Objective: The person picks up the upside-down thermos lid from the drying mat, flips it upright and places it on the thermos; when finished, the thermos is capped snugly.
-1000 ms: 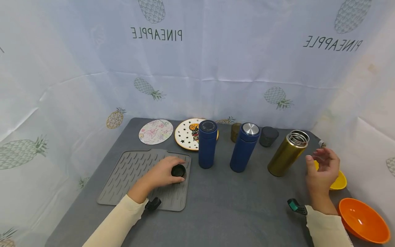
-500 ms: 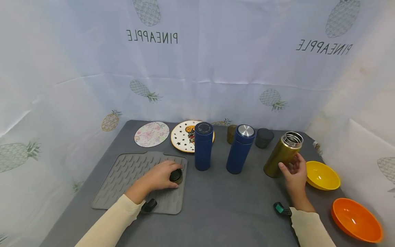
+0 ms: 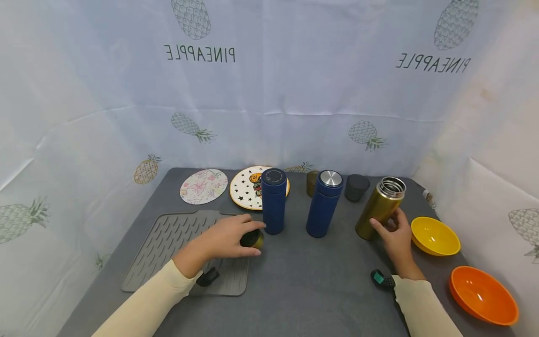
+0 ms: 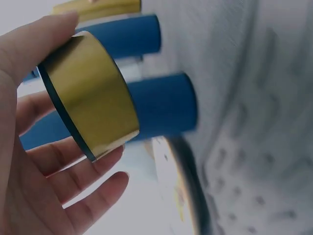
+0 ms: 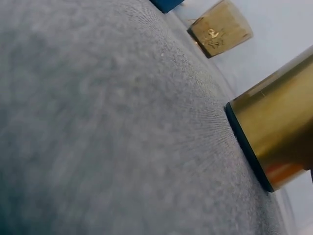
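Note:
My left hand (image 3: 221,239) pinches a gold bottle cap (image 3: 257,239) with a black top, held just above the right edge of the grey drying mat (image 3: 174,236). In the left wrist view the cap (image 4: 90,93) sits between thumb and fingers, its gold side showing. On the right, my right hand (image 3: 397,238) grips the lower half of a gold thermos bottle (image 3: 376,213), thumb on its near side. The bottle stands on the table, its steel mouth uncovered. In the right wrist view the gold bottle's base (image 5: 274,127) rests on the cloth; the hand is out of that view.
Two capped blue thermos bottles, one on the left (image 3: 273,206) and one on the right (image 3: 323,206), stand between my hands. Behind are a brown cup (image 3: 311,183), a dark cup (image 3: 356,188), a starry plate (image 3: 244,187) and a floral disc (image 3: 203,186). Yellow (image 3: 435,236) and orange (image 3: 484,295) bowls sit right.
My left hand has lifted the gold cap off the drying mat and shifted it right. My right hand has moved left from beside the yellow bowl and taken hold of the gold thermos bottle.

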Available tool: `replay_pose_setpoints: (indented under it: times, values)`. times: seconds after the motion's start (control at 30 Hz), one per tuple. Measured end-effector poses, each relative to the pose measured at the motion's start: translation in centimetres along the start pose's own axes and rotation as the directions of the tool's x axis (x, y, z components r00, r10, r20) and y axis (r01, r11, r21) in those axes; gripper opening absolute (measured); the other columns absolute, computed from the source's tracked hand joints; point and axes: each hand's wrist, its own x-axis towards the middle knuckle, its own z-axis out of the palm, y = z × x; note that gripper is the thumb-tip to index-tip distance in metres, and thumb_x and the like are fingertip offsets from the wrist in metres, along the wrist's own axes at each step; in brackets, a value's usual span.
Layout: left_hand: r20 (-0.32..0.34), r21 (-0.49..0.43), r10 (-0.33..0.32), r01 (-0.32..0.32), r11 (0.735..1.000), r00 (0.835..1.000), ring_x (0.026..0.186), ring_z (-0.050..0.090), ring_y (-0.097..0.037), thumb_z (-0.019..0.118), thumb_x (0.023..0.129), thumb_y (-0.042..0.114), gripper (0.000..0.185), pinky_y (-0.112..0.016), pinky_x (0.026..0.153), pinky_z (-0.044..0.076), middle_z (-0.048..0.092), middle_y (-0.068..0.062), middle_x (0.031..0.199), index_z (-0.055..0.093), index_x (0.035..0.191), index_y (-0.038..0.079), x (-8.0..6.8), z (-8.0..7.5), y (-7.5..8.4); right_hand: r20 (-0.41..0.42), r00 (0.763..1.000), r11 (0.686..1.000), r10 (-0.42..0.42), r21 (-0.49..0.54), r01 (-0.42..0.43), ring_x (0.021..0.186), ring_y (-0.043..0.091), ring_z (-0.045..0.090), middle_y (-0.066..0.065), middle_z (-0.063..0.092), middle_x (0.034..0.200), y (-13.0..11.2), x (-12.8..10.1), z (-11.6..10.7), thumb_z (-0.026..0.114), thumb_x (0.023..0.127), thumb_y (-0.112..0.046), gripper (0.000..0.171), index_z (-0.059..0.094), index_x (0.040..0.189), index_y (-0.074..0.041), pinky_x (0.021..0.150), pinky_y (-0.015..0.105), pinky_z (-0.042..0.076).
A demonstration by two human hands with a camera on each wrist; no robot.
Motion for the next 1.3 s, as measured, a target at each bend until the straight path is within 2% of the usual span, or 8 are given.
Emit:
replay_pose_setpoints:
  times: [0.17, 0.37, 0.57, 0.7, 0.83, 0.97, 1.1, 1.3]
  values:
    - [-0.018, -0.022, 0.091, -0.092, 0.996, 0.996, 0.076, 0.046, -0.005, 0.053, 0.086, 0.071, 0.066, -0.024, 0.065, 0.042, 0.051, 0.007, 0.108, 0.056, 0.137, 0.03, 1.5, -0.5, 2.2, 0.0, 0.999, 0.999, -0.037, 0.026, 0.037, 0.11, 0.007, 0.051, 0.006, 0.055, 0.126, -1.4, -0.4, 0.1, 0.072, 0.087, -0.004, 0.061, 0.046, 0.142, -0.006, 0.095, 0.02, 0.042]
    - [-0.04, -0.091, 0.203, -0.206, 0.974, 0.978, 0.085, 0.05, -0.004, 0.061, 0.084, 0.066, 0.063, -0.022, 0.071, 0.046, 0.05, 0.008, 0.117, 0.056, 0.133, 0.028, 4.6, -1.2, 5.0, -0.009, 1.0, 1.0, 0.0, -0.003, 0.0, 0.112, 0.007, 0.05, 0.007, 0.054, 0.131, 0.7, 0.0, 0.2, 0.074, 0.087, -0.009, 0.065, 0.044, 0.145, -0.013, 0.096, 0.021, 0.041]
    - [-0.148, -0.047, 0.386, -0.396, 0.917, 0.911, 0.1, 0.05, -0.008, 0.07, 0.087, 0.048, 0.058, -0.021, 0.083, 0.044, 0.048, 0.0, 0.126, 0.054, 0.136, 0.023, 8.3, -1.6, 8.0, -0.011, 1.0, 1.0, -0.008, -0.001, 0.008, 0.112, 0.008, 0.051, 0.009, 0.054, 0.13, 0.8, 0.1, 0.3, 0.074, 0.087, -0.009, 0.065, 0.044, 0.145, -0.01, 0.095, 0.021, 0.041]
    - [-0.184, -0.055, 0.452, -0.469, 0.882, 0.873, 0.102, 0.049, -0.01, 0.071, 0.088, 0.043, 0.055, -0.019, 0.086, 0.042, 0.047, -0.003, 0.126, 0.056, 0.136, 0.021, 10.3, -1.8, 9.5, -0.005, 1.0, 1.0, -0.031, 0.001, 0.031, 0.11, 0.008, 0.051, 0.013, 0.054, 0.129, -0.7, -0.6, 0.3, 0.073, 0.087, -0.008, 0.063, 0.045, 0.144, -0.005, 0.095, 0.022, 0.042]
    - [-0.18, -0.134, 0.45, -0.475, 0.87, 0.875, 0.104, 0.049, -0.007, 0.072, 0.087, 0.041, 0.053, -0.016, 0.088, 0.041, 0.045, -0.001, 0.128, 0.057, 0.133, 0.019, 12.0, -1.8, 10.7, -0.016, 0.999, 0.999, -0.044, 0.013, 0.044, 0.11, 0.007, 0.051, 0.011, 0.055, 0.128, -1.4, -1.0, 0.3, 0.072, 0.088, -0.007, 0.061, 0.046, 0.143, -0.007, 0.096, 0.022, 0.041]
    - [-0.154, -0.224, 0.422, -0.448, 0.866, 0.893, 0.108, 0.045, -0.003, 0.073, 0.086, 0.04, 0.054, -0.012, 0.091, 0.038, 0.044, 0.002, 0.131, 0.054, 0.13, 0.016, 13.9, -1.6, 11.8, -0.035, 0.998, 0.999, -0.054, 0.006, 0.054, 0.109, 0.008, 0.052, 0.011, 0.056, 0.126, -1.5, -0.9, 0.3, 0.073, 0.087, -0.006, 0.061, 0.047, 0.142, -0.006, 0.096, 0.022, 0.042]
    - [-0.139, -0.312, 0.385, -0.409, 0.857, 0.912, 0.1, 0.046, 0.0, 0.074, 0.086, 0.04, 0.055, -0.01, 0.084, 0.039, 0.048, 0.005, 0.12, 0.048, 0.127, 0.014, 15.8, -1.3, 12.9, -0.042, 0.998, 0.999, -0.053, -0.008, 0.052, 0.109, 0.008, 0.053, 0.01, 0.056, 0.126, -1.6, -0.7, 0.3, 0.075, 0.086, -0.007, 0.062, 0.047, 0.142, -0.007, 0.096, 0.024, 0.043]
    - [-0.161, -0.483, 0.317, -0.355, 0.8, 0.935, 0.095, 0.049, 0.001, 0.076, 0.085, 0.031, 0.057, -0.011, 0.079, 0.043, 0.048, 0.005, 0.115, 0.042, 0.127, 0.012, 18.6, -1.0, 14.4, -0.033, 0.995, 0.995, -0.091, 0.033, 0.092, 0.11, 0.008, 0.052, -0.004, 0.054, 0.121, -1.6, -0.6, 0.4, 0.072, 0.085, 0.0, 0.062, 0.046, 0.141, -0.001, 0.095, 0.022, 0.043]
